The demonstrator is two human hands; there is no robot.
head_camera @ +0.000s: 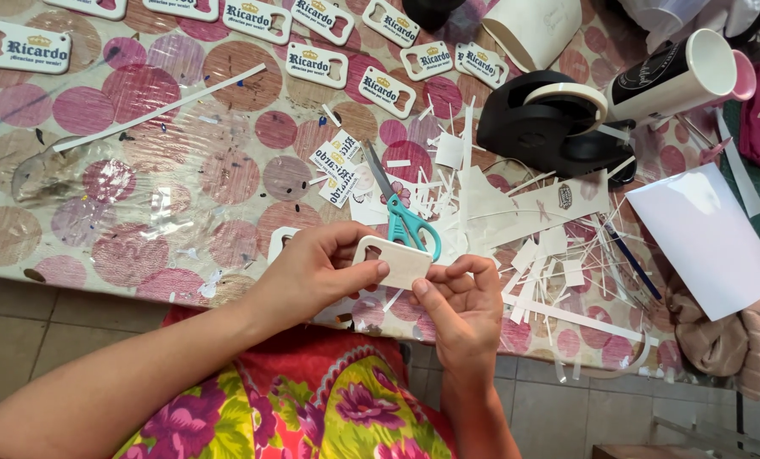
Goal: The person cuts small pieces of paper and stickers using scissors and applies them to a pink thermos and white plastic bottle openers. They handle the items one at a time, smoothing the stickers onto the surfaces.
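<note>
Holding a small cream bottle opener (pixel 394 260) between them, both hands sit low in the centre of the frame. The left hand (pixel 316 268) pinches its left end, thumb on top; the right hand (pixel 463 306) curls narrow around its right edge, fingertips on it. The opener hangs above the near table edge, blank side up.

Just above lie teal scissors (pixel 404 218), points toward the upper left, beside loose printed stickers (pixel 336 166) and a heap of white paper scraps (pixel 516 221). Further up sits a black tape dispenser (pixel 554 127); finished openers (pixel 316 65) line the top edge. A white sheet (pixel 703 238) lies at right.

The grip is light and over the table's lip, so I judge the opener could slip into the lap. The scraps could also catch on any sticky surface.

Whether anything is stuck to the opener's underside is hidden. The right palm covers part of it, and the objects at the top right are cut off.
</note>
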